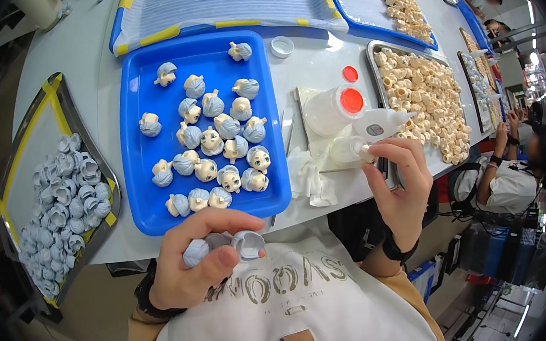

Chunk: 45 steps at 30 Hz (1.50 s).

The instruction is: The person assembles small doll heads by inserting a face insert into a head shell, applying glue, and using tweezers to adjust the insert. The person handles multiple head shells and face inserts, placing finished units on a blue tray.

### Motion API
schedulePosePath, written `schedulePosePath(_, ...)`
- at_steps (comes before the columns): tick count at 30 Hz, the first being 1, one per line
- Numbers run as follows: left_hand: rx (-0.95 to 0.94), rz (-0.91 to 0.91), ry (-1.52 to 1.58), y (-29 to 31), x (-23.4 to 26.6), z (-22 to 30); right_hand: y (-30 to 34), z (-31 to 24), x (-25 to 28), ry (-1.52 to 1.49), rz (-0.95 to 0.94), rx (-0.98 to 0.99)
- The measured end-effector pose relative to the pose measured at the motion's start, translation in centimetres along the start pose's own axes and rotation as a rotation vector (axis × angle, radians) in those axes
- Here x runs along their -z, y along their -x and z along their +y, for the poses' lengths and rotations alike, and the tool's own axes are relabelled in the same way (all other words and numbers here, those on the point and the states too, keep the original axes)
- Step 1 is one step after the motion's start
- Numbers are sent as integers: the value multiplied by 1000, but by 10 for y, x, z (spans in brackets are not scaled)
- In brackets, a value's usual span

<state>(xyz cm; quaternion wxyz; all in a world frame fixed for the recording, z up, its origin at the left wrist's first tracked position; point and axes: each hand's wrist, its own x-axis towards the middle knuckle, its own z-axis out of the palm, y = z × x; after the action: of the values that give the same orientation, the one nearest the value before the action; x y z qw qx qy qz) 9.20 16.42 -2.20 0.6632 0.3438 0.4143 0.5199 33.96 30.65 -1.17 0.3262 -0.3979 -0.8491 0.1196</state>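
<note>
Curled around light blue doll hair pieces, my left hand is in front of the blue tray's near edge. One hollow shell faces up at its fingertips. To the right, the thumb and index finger of my right hand pinch a small pale piece; its exact kind is too small to tell. That pinch is beside a small translucent white bottle. Inside the blue tray lie several doll heads with light blue hair, some showing painted faces.
At left, a metal tray holds light blue hair pieces. Cream parts fill a steel tray at right. A white nozzle bottle, a red-topped container and a red cap are between. A co-worker sits at right.
</note>
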Motion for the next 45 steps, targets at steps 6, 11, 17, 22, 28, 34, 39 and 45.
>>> schedulePosePath(6,-14,28,104,-3,-5,-1,1,-3,-4,1,117,19)
schedulePosePath(11,56,-14,95,-7,-6,5,2,-28,-14,-501,121,226)
schedulePosePath(17,9,44,63,-6,-9,2,-3,-64,-36,-573,-55,465)
schedulePosePath(22,-56,52,44,-6,-12,-2,-3,-68,-41,-492,-138,477)
schedulePosePath(28,46,-5,128,-4,-9,0,-7,-75,-38,-466,-207,448)
schedulePosePath(34,-7,8,133,-4,-15,-8,-2,-76,-47,-424,-170,450)
schedulePosePath(39,43,17,132,-6,-15,-2,-4,-76,-55,-362,-140,462)
schedulePosePath(45,118,28,171,-8,-21,-2,0,-73,-55,-302,-122,450)
